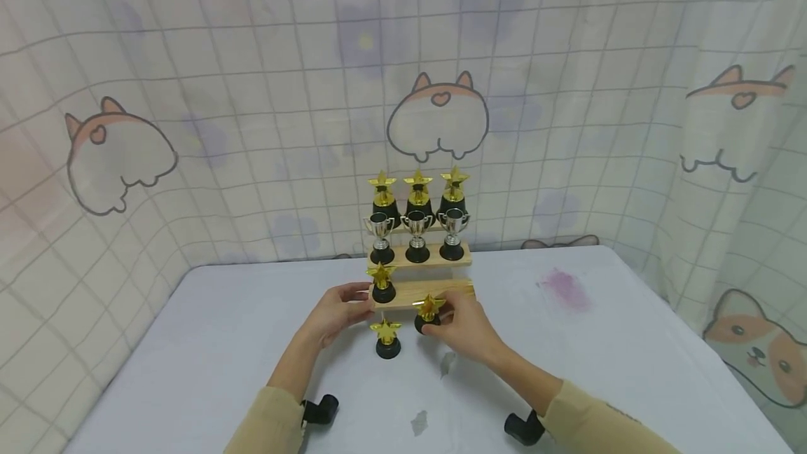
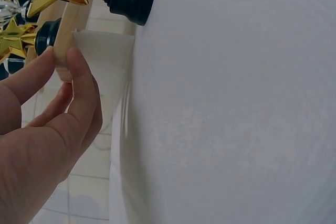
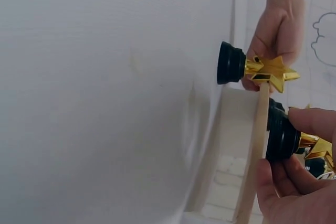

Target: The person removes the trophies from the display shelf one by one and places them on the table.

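My left hand pinches the left end of the lowest step of a tiered wooden display rack; in the left wrist view the thumb and fingers lie on opposite faces of the board. My right hand holds a gold star trophy by its black base, at the front of that step. One star trophy stands at the step's left end. Another star trophy stands upright on the table in front of the rack, between the hands.
Three silver cup trophies line the middle step, and three larger gold star trophies stand on the top one. A white cloth covers the table. Behind hangs a checked curtain with cartoon dogs. Black wrist mounts show below both forearms.
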`<state>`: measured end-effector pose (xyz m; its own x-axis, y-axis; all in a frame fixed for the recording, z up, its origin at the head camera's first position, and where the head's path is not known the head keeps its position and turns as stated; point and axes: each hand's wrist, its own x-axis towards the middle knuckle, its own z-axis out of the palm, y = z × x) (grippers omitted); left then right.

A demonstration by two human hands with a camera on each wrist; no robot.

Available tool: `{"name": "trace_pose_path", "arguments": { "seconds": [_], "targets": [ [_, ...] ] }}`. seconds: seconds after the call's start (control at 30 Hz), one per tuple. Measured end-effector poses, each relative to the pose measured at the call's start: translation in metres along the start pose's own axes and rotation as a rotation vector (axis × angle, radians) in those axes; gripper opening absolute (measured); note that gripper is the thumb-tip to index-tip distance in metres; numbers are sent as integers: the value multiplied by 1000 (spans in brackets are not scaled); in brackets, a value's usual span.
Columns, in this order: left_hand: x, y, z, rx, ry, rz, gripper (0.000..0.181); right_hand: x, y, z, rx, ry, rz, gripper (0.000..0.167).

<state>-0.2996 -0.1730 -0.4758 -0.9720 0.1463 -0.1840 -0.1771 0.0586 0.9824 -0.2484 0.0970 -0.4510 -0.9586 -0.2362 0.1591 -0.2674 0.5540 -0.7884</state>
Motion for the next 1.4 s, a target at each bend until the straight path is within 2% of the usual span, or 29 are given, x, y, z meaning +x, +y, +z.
{"name": "trace_pose_path", "arguments": {
  "seconds": [0.4,0.67,1.07,1.4],
  "targets": [
    [0,1,-1,7,-9,0,51,-11,11,8,54,-97,-19,43],
    [-1,0,-1,6,-4,-4,51,-15,16,11,59,-137,37,46],
    [-1,2,0,7,-6,-5,51,-14,21,14,2,-153,65,42],
    [-1,0,0,5,0,-3,51,-7,22,20,10,-158,63,40]
  ]
}}
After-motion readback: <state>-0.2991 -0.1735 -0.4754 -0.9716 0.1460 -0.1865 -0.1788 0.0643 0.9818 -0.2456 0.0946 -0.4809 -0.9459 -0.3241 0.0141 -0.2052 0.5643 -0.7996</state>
